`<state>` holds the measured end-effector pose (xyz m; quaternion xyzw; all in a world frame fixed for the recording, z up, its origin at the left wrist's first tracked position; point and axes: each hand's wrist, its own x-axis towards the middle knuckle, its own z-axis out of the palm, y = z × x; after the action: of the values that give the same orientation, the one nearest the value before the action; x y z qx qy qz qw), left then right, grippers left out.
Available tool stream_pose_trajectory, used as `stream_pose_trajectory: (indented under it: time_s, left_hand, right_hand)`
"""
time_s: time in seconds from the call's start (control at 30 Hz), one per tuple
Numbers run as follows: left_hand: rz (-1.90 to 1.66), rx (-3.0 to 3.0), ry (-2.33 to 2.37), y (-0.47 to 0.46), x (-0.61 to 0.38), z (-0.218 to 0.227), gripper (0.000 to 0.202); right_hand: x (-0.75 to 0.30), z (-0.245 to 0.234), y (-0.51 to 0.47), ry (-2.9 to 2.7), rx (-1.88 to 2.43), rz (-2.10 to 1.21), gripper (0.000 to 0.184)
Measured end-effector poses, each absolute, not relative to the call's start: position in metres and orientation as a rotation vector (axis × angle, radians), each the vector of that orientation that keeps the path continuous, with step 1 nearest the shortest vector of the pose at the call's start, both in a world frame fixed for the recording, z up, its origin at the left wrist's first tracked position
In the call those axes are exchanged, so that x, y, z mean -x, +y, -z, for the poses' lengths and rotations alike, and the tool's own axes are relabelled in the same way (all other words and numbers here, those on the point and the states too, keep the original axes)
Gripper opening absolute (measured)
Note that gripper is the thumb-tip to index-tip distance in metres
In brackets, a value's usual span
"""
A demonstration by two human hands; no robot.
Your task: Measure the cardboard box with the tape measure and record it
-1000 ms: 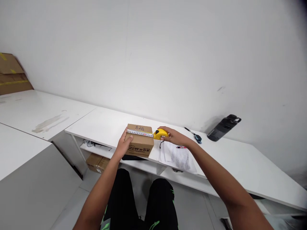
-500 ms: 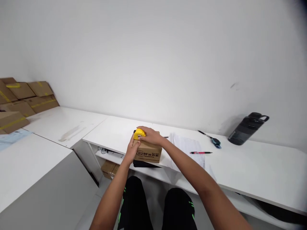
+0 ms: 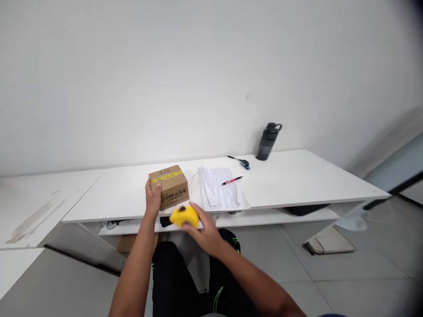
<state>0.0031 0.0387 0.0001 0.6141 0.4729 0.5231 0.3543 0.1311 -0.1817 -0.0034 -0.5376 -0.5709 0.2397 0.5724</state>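
Observation:
A small cardboard box [image 3: 174, 189] with yellow tape over its top and black print on its front sits near the front edge of the white table. My left hand [image 3: 153, 199] grips its left side, thumb on the near corner. In my right hand [image 3: 206, 231] is a yellow tape measure [image 3: 184, 216], held in front of the table edge, just below and right of the box. It is slightly blurred, and no blade shows out of it.
Right of the box lie white papers [image 3: 220, 189] with a red and black pen [image 3: 232, 180] on them. Behind are a dark pen [image 3: 234, 157], a small blue and black item [image 3: 245, 164] and a dark water bottle [image 3: 267, 141]. A shelf [image 3: 257, 217] runs under the table [image 3: 297, 180].
My right hand has drawn the tape measure off the box top, toward me. My left hand now holds the box's left side. The view has swung right, and the stacked boxes have left it.

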Motion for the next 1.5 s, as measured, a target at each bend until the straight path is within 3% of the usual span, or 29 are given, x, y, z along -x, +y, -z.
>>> stream_pose_trajectory:
  time_s: [0.1, 0.17, 0.23, 0.3, 0.37, 0.43, 0.53, 0.7, 0.77, 0.87, 1.13, 1.27, 1.43, 1.5]
  left_hand:
    - [-1.372, -1.626, 1.408, 0.057, -0.021, -0.023, 0.08]
    - [-1.513, -1.692, 1.454, 0.042, -0.029, -0.026, 0.086]
    - [-1.544, -1.739, 1.318, -0.001, -0.032, -0.009, 0.07]
    - [-1.294, -1.681, 1.149, -0.065, -0.036, 0.028, 0.059]
    - [-0.793, -1.608, 0.902, -0.13, -0.045, 0.073, 0.064]
    - [-0.383, -1.403, 0.697, -0.177, -0.061, 0.11, 0.066]
    - [-0.348, -1.209, 0.627, -0.2, -0.091, 0.125, 0.064]
    - [-0.589, -1.518, 0.745, -0.165, -0.121, 0.07, 0.046]
    - [-0.571, -1.843, 0.632, -0.151, -0.133, 0.051, 0.039]
    - [-0.642, -2.28, 0.43, -0.14, -0.164, 0.049, 0.034]
    - [-0.514, -3.137, 0.273, -0.125, -0.203, 0.122, 0.035]
    - [-0.52, -3.282, 0.254, -0.118, -0.2, 0.128, 0.033]
    - [-0.557, -3.33, 0.288, -0.117, -0.204, 0.132, 0.029]
    - [-0.594, -3.315, 0.326, -0.118, -0.206, 0.137, 0.029]
  right_hand:
    - [-0.132, 0.07, -0.255, -1.049, 1.314, -0.934, 0.061]
    - [-0.134, 0.113, -0.292, -0.852, 1.387, -0.987, 0.056]
    - [-0.137, 0.146, -0.319, -0.617, 1.438, -0.952, 0.053]
    - [-0.139, 0.167, -0.335, -0.416, 1.421, -0.936, 0.054]
    - [-0.142, 0.174, -0.34, -0.289, 1.384, -0.928, 0.058]
    - [-0.148, 0.169, -0.334, -0.268, 1.393, -0.889, 0.059]
    - [-0.172, 0.146, -0.313, -0.469, 1.534, -0.74, 0.058]
    - [-0.272, 0.083, -0.259, -1.193, 1.828, -0.364, 0.057]
    - [-0.325, 0.055, -0.222, -1.158, 2.002, -0.123, 0.054]
    - [-0.389, 0.032, -0.159, -1.292, 2.254, -0.073, 0.052]
    - [-0.429, 0.061, -0.111, -1.438, 2.17, -0.18, 0.026]
    - [-0.411, 0.075, -0.134, -1.198, 1.937, -0.158, 0.037]
    - [-0.395, 0.089, -0.148, -0.745, 1.545, -0.366, 0.064]
    - [-0.393, 0.091, -0.149, -0.72, 1.493, -0.436, 0.066]
